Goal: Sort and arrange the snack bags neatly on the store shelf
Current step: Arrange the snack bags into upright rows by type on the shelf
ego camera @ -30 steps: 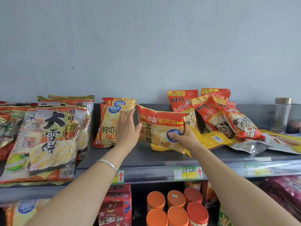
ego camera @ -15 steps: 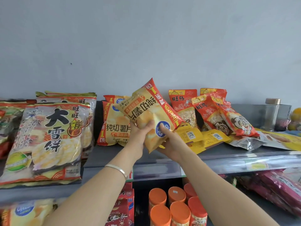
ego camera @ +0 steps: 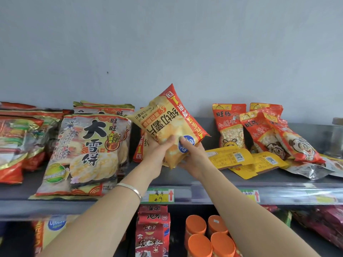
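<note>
Both hands hold one yellow and red chip bag [ego camera: 167,119] upside down and tilted, lifted above the grey shelf [ego camera: 241,180]. My left hand [ego camera: 157,154] grips its lower left part, my right hand [ego camera: 193,158] its lower right corner by the blue logo. Behind it a second chip bag [ego camera: 140,151] of the same kind stands mostly hidden. Large rice cracker bags [ego camera: 89,151] lean at the left. Red snack pouches [ego camera: 230,125] stand and lean at the right, with yellow pouches [ego camera: 230,157] lying flat before them.
A silver pouch [ego camera: 308,169] lies at the far right near a glass jar [ego camera: 336,138]. Price labels [ego camera: 159,195] line the shelf's front edge. Below are red cartons [ego camera: 152,232], orange-lidded cans [ego camera: 198,236] and more bags.
The chip bag was lifted off the shelf by both hands and turned upside down. It now sits slightly higher and more to the left, in front of the second chip bag.
</note>
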### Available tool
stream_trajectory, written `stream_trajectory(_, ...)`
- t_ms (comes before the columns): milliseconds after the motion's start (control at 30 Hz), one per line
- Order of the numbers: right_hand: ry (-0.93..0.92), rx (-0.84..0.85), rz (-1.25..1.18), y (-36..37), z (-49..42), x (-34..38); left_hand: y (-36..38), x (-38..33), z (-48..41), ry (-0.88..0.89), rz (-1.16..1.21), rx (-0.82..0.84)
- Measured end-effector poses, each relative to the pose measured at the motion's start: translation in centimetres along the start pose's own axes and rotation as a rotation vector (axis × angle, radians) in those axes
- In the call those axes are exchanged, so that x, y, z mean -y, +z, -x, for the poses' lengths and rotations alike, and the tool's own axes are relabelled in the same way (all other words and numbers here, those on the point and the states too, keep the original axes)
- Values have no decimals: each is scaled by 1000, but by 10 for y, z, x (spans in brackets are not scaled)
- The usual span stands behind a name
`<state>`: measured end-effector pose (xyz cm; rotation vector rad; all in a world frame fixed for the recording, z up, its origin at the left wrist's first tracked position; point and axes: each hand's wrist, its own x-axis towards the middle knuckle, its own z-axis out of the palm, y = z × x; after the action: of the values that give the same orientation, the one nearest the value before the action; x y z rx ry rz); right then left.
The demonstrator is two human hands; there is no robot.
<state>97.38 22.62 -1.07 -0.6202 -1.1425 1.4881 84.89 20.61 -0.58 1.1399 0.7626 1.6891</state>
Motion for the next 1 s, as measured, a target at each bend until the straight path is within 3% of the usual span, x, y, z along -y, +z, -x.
stream_trajectory(33,-29,-44,1,-1,-2,4,1,-4,0,35,-31,-31)
stream_trajectory(100,-69,-124,25,-9,-5,14,0,-19,2,155,-215,-260)
stream_trajectory(167,-95,-184,119,-18,-5,27,-6,-37,4,339,-549,-479)
stream_trajectory(200,-110,-179,192,-22,-4,33,-9,-44,3,421,-750,-496)
stream_trajectory(300,-141,-76,416,-29,1,50,-15,-58,-3,515,-1381,-261)
stream_trajectory(367,-165,-15,548,-29,1,59,-13,-64,-8,457,-1548,-46)
stream_trajectory(500,-223,4,633,-21,0,73,-14,-71,-13,265,-1658,153)
stream_trajectory(600,-259,-37,734,-10,-7,74,-23,-69,-16,242,-1667,138)
stream_trajectory(733,-319,-255,746,2,-18,67,-40,-47,-15,197,-1500,12)
stream_trajectory(800,-241,-316,509,4,-16,58,-50,-34,-14,182,-1344,-64)
stream_trajectory(867,-62,-263,308,8,-10,42,-56,-25,-11,166,-1195,-142)
stream_trajectory(933,73,-152,379,13,-6,22,-55,-17,-7,173,-1115,-198)
stream_trajectory(1000,89,-56,486,20,-5,7,-53,-13,-3,178,-1067,-248)
